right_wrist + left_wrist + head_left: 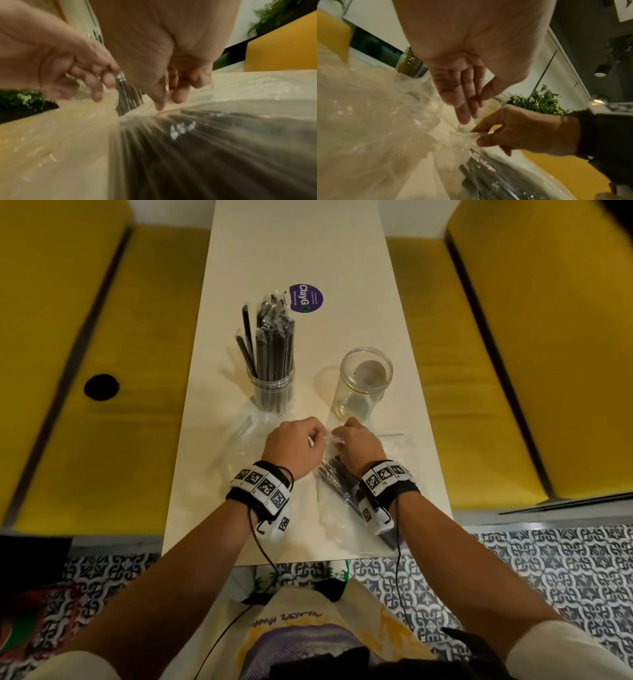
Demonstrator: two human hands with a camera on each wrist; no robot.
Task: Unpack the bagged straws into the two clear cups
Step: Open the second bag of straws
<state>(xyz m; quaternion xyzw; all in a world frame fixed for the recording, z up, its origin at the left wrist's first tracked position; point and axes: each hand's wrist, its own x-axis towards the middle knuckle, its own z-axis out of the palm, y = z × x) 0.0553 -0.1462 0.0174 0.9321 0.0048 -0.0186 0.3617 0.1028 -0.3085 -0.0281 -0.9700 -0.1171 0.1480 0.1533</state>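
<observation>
Halfway mark, by the look of it. The left clear cup [274, 386] stands packed with black straws [270, 344], their wrapped tips fanning up toward a purple sticker [306, 298] on the white tabletop [301, 251]. Just to its right the second clear cup [363, 383] stands upright and holds nothing — that one is still to fill.

Now to the action at the near edge. A clear bag of straws [342, 484] lies flat on the tabletop under the right wrist, dark straws showing through the plastic, its mouth pointing toward the empty cup. Both hands meet at that mouth. The right hand [518, 129] pinches the plastic rim between thumb and forefinger — plain to see from the left wrist view. The left hand [293, 445] is curled in beside it; the head view suggests it pinches the opposite lip, though the wrist views show its fingers [464, 102] fairly straight, so its exact hold I cannot tell for sure.

An emptied, crumpled bag [246, 436] lies by the filled cup, and another flat clear sheet [397, 446] lies to the right of the hands.

So, my read: one bag done, this bag is being opened, and its straws have yet to come out and go into the right cup.
</observation>
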